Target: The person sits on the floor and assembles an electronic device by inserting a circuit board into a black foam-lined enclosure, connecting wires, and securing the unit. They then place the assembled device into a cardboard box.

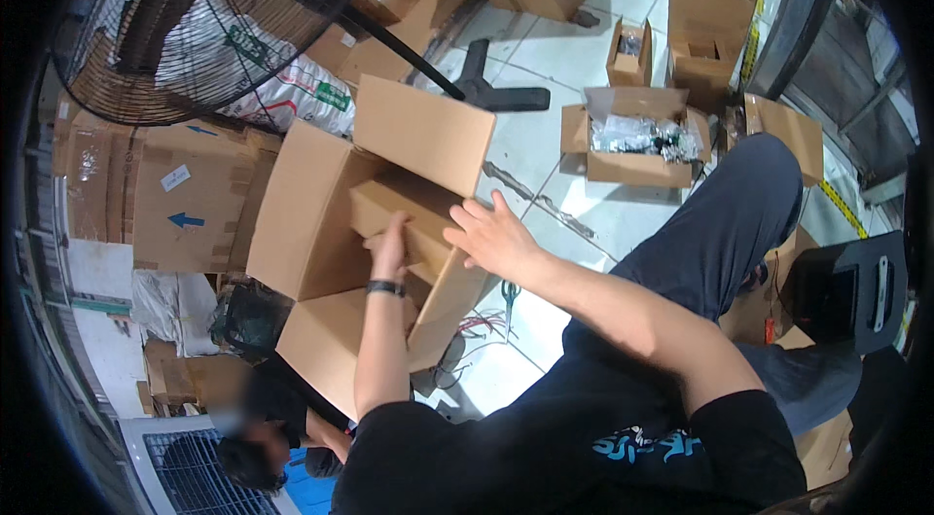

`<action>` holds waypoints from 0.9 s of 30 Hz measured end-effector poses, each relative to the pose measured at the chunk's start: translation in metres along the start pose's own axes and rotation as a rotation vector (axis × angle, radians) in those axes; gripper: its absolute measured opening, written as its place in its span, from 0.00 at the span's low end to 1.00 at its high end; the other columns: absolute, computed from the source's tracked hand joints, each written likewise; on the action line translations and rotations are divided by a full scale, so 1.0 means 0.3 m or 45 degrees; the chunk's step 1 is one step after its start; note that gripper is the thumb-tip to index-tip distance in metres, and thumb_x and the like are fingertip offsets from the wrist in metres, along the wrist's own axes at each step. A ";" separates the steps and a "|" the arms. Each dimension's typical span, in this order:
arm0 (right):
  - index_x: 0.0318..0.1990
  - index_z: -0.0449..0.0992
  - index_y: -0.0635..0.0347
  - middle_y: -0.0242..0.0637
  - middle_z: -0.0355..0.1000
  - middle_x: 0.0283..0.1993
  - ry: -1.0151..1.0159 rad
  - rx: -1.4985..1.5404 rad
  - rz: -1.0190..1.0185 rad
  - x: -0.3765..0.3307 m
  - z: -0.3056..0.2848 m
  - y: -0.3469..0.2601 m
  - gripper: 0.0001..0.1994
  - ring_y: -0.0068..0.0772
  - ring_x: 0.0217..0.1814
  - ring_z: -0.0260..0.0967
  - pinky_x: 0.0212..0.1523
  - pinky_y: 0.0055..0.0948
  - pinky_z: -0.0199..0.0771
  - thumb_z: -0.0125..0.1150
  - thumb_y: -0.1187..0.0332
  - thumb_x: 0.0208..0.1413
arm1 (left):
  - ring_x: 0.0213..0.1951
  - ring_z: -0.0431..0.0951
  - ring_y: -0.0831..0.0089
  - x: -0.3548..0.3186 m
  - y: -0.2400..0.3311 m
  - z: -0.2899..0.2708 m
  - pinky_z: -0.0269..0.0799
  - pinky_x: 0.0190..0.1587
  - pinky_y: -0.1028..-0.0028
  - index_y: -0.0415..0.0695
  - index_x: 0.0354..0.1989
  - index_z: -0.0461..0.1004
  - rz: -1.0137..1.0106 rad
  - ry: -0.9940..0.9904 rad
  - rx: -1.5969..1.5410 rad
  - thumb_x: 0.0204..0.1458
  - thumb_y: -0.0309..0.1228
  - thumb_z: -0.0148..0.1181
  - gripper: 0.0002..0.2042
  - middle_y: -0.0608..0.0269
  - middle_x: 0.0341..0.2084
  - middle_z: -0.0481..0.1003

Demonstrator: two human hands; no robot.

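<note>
A large open cardboard box (321, 223) stands in front of me with its flaps folded outward. Inside it lies a smaller cardboard box (413, 201). My left hand (389, 245), with a dark band at the wrist, reaches into the large box. Its fingers are curled at the smaller box's edge, and the fingertips are partly hidden. At the large box's right edge is my right hand (494, 235), its fingers spread and touching the rim near the raised flap (423, 131). The bottom of the large box is hidden from view.
A standing fan (474, 92) is beyond the box. Stacked cartons (185, 194) line the left. An open carton of plastic-wrapped items (637, 163) sits on the tiled floor, with scissors (509, 301) near my box. Another person (263, 437) is at lower left.
</note>
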State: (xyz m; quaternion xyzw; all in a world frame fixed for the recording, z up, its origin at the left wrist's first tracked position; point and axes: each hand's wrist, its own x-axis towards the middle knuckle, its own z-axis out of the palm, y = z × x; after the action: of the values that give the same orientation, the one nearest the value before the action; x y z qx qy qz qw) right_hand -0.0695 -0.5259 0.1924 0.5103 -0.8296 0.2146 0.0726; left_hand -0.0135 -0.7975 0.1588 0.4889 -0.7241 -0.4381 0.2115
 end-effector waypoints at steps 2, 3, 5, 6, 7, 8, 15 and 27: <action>0.54 0.75 0.45 0.27 0.66 0.59 -0.031 -0.059 0.012 0.055 0.041 0.001 0.28 0.28 0.67 0.59 0.66 0.56 0.62 0.72 0.46 0.48 | 0.52 0.77 0.64 -0.028 0.089 -0.227 0.75 0.55 0.62 0.39 0.52 0.76 0.117 -0.272 -0.183 0.53 0.44 0.66 0.24 0.57 0.48 0.78; 0.58 0.73 0.45 0.27 0.66 0.61 -0.119 -0.018 0.012 0.088 0.066 -0.001 0.31 0.28 0.68 0.58 0.66 0.55 0.62 0.72 0.45 0.48 | 0.53 0.77 0.63 -0.049 0.138 -0.328 0.73 0.57 0.63 0.41 0.53 0.76 0.095 -0.225 -0.317 0.55 0.47 0.62 0.24 0.56 0.49 0.78; 0.64 0.70 0.46 0.26 0.64 0.66 -0.084 0.004 -0.015 0.139 0.110 -0.014 0.37 0.27 0.71 0.56 0.65 0.55 0.62 0.71 0.43 0.48 | 0.54 0.74 0.68 -0.145 0.208 -0.513 0.69 0.58 0.67 0.44 0.55 0.73 0.129 -0.228 -0.438 0.58 0.44 0.63 0.22 0.62 0.52 0.75; 0.66 0.69 0.46 0.27 0.64 0.67 -0.037 0.021 -0.021 0.163 0.123 -0.005 0.39 0.29 0.73 0.55 0.65 0.53 0.63 0.71 0.42 0.48 | 0.57 0.73 0.67 -0.206 0.249 -0.601 0.68 0.60 0.65 0.45 0.58 0.72 0.028 -0.205 -0.460 0.59 0.47 0.62 0.24 0.60 0.55 0.74; 0.68 0.68 0.47 0.29 0.63 0.69 0.012 0.041 -0.090 0.187 0.131 0.008 0.40 0.30 0.74 0.54 0.66 0.52 0.64 0.71 0.42 0.47 | 0.59 0.71 0.64 -0.268 0.271 -0.646 0.67 0.62 0.61 0.46 0.58 0.72 0.175 -0.162 -0.499 0.59 0.48 0.60 0.24 0.57 0.58 0.72; 0.67 0.68 0.50 0.33 0.64 0.68 0.103 0.146 -0.150 0.201 0.131 0.029 0.40 0.35 0.76 0.55 0.66 0.48 0.65 0.71 0.43 0.48 | 0.61 0.70 0.61 -0.325 0.297 -0.686 0.68 0.62 0.59 0.45 0.58 0.72 0.296 -0.124 -0.508 0.61 0.48 0.58 0.24 0.56 0.59 0.71; 0.69 0.63 0.59 0.50 0.60 0.71 -0.097 1.665 0.208 -0.101 -0.100 0.232 0.35 0.50 0.69 0.64 0.62 0.46 0.70 0.58 0.43 0.64 | 0.49 0.76 0.54 -0.446 0.138 -0.477 0.77 0.48 0.54 0.44 0.62 0.69 0.731 0.035 -0.617 0.59 0.48 0.57 0.27 0.46 0.56 0.73; 0.69 0.67 0.60 0.43 0.75 0.60 1.629 2.220 1.358 -1.292 -0.503 0.036 0.31 0.40 0.62 0.73 0.65 0.42 0.71 0.54 0.50 0.64 | 0.70 0.60 0.56 -1.207 0.497 0.579 0.58 0.70 0.58 0.41 0.78 0.42 0.687 -2.492 -0.349 0.42 0.55 0.76 0.61 0.49 0.69 0.59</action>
State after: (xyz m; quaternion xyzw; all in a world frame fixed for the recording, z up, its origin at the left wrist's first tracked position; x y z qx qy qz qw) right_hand 0.0877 -0.1408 0.1933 -0.2178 -0.3263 0.9198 0.0038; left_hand -0.0625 -0.3791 0.2370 -0.2908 -0.6089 -0.6617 -0.3268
